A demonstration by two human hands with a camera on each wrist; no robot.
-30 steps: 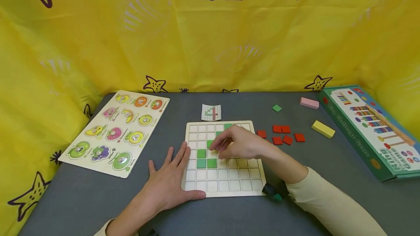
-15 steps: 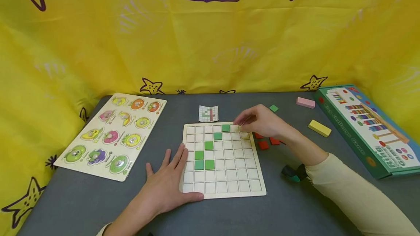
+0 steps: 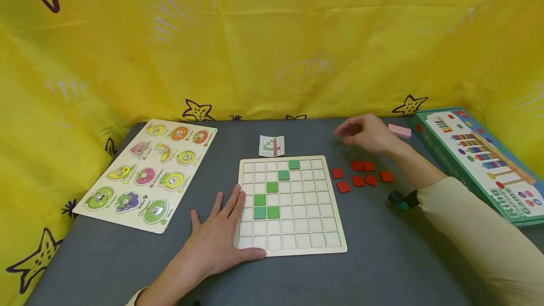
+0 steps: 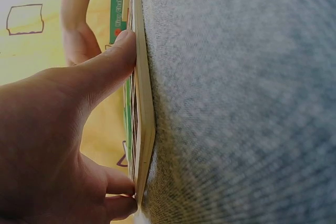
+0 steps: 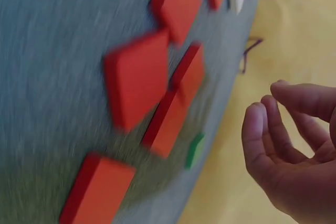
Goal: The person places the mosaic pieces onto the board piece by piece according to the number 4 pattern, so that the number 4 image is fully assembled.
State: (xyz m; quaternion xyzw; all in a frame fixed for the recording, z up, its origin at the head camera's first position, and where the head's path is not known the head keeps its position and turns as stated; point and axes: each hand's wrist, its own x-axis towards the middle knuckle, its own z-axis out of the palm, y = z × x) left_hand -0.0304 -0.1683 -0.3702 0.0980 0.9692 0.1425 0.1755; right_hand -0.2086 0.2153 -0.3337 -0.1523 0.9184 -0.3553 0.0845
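A pale wooden grid board (image 3: 303, 225) lies in the middle of the table, with several green squares (image 3: 272, 187) set in a stepped line in its cells. My left hand (image 3: 212, 244) rests spread at its lower left corner, thumb along the front edge and fingertips at the left side. My right hand (image 3: 367, 133) hovers beyond the red tiles (image 3: 358, 181), its fingers loosely bent, with nothing between them. In the right wrist view a single green tile (image 5: 195, 151) lies on the table, apart from my fingertips; the right hand hides it in the head view.
A small printed pattern card (image 3: 271, 146) lies behind the board. At left is a fruit puzzle board (image 3: 140, 159). A pink block (image 3: 399, 131) and a game box (image 3: 476, 169) stand at right. A yellow curtain (image 3: 255, 60) hangs behind the table.
My right hand has moved from over the board's green squares to the right and away, past the red tiles. The left hand stays at the board's corner.
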